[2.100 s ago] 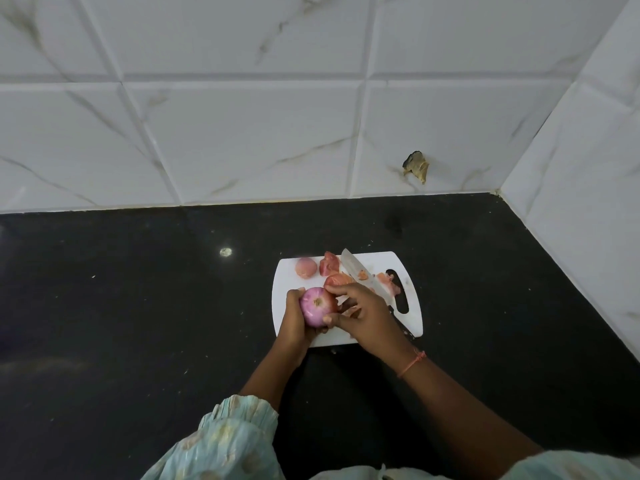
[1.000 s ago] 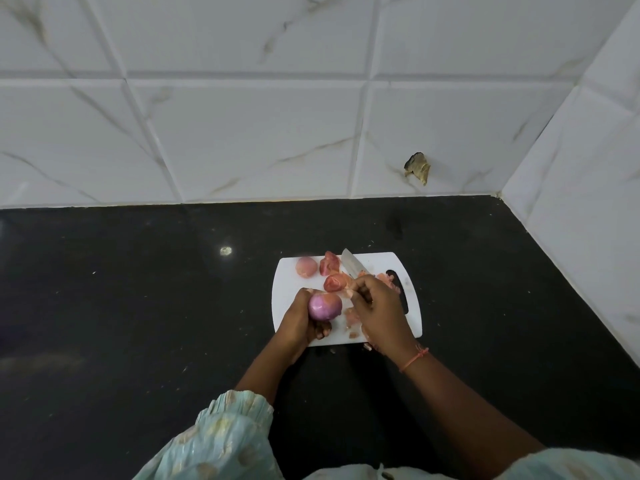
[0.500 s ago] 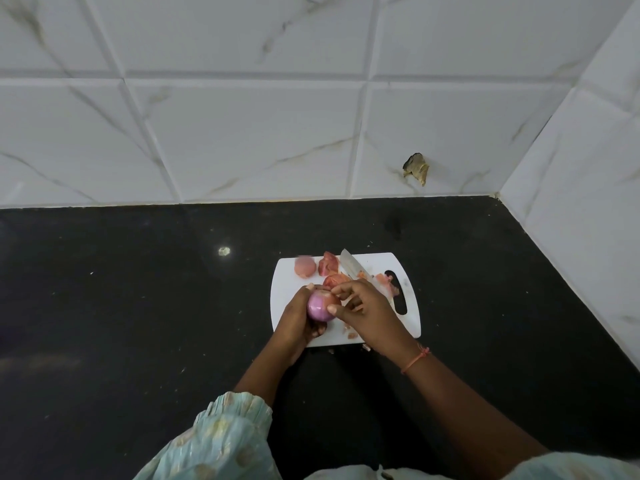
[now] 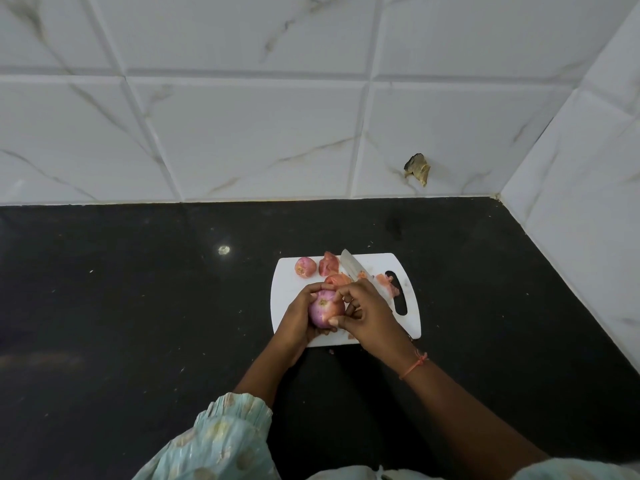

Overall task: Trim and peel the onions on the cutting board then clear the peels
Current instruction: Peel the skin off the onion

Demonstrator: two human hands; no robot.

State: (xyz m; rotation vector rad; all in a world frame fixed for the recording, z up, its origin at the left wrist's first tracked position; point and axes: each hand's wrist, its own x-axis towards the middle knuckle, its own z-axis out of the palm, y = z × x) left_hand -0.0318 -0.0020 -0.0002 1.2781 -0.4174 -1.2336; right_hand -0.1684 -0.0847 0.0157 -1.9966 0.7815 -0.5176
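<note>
Head view, nearest you: your left hand (image 4: pixel 298 318) cups the onion (image 4: pixel 326 308) from below and the left, fingers curled round it above the near edge of the cutting board (image 4: pixel 287 289). Your right hand (image 4: pixel 367 315) pinches at its top and right side, fingertips on the skin. I judge the onion firm and light, but its smooth flesh is probably slippery once bared; the dry skin is thin and tears easily, so take it at the trimmed end where an edge lifts. Farther back lie loose peels (image 4: pixel 337 279), the knife (image 4: pixel 351 268) and another onion (image 4: pixel 304 267).
</note>
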